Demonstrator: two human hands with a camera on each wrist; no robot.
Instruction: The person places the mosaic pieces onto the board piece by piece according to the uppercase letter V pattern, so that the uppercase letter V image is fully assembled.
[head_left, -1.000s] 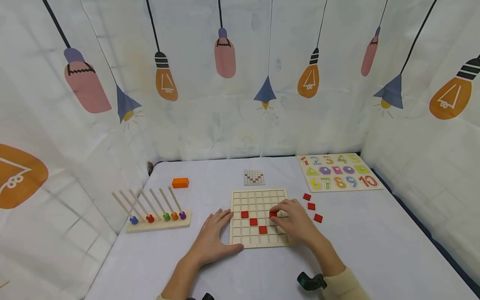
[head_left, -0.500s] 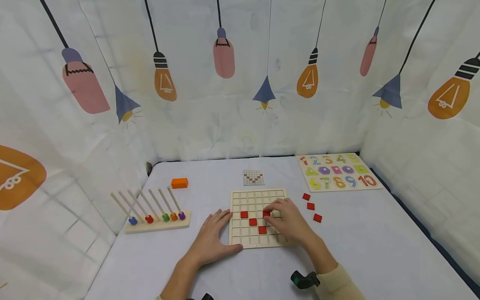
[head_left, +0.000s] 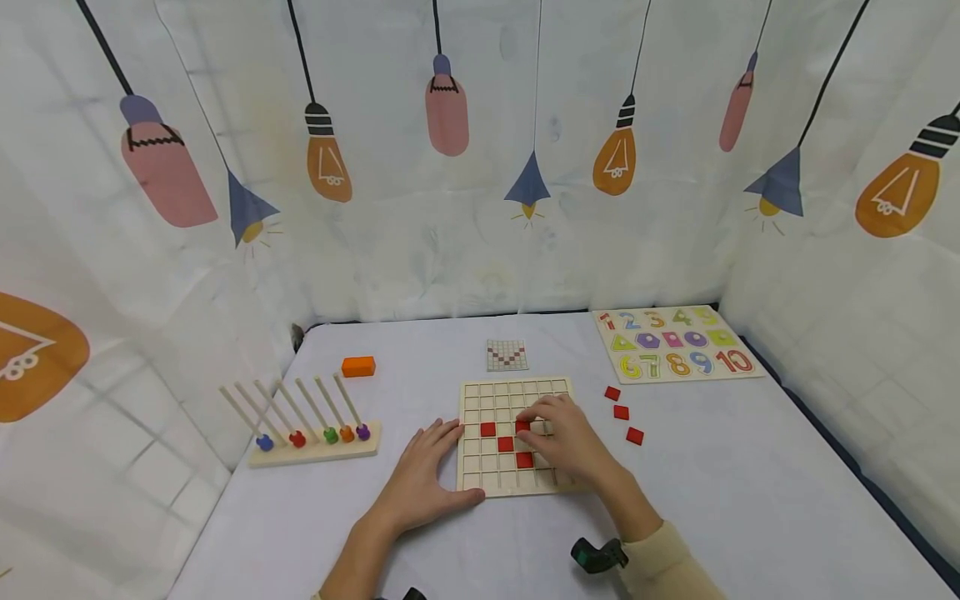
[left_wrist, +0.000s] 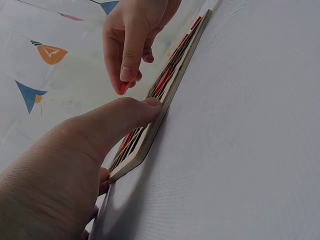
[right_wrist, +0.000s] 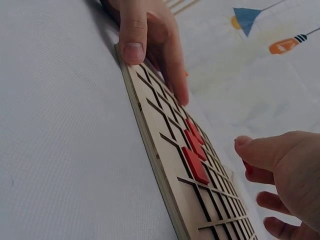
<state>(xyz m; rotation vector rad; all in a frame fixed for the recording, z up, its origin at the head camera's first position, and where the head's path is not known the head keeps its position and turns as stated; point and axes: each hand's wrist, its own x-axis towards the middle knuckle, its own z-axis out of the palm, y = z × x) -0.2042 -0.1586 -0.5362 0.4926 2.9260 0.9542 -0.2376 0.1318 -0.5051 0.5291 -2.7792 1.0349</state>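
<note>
A light wooden grid board [head_left: 472,482] lies flat on the table. Three red square tiles sit in its cells in a diagonal row, the middle one [head_left: 506,444] between the others. My left hand [head_left: 426,482] rests at the board's near left corner, thumb on the front edge and fingers along the left side. Above the grid, my right hand [head_left: 573,440] pinches another red tile [left_wrist: 122,88] between thumb and fingertips. In the right wrist view that held tile [right_wrist: 247,167] is mostly covered by the fingers and stands off the board.
Three loose red tiles, one a middle tile [head_left: 621,412], lie right of the board. Behind it is a small pattern card [head_left: 507,355]. A peg stand [head_left: 322,451] with coloured beads and an orange block [head_left: 358,367] are at left; a number puzzle board [head_left: 678,344] is back right.
My right hand has moved left across the grid with the pinched red tile, towards the tiles in the cells. My left hand has kept its place at the board's corner.
</note>
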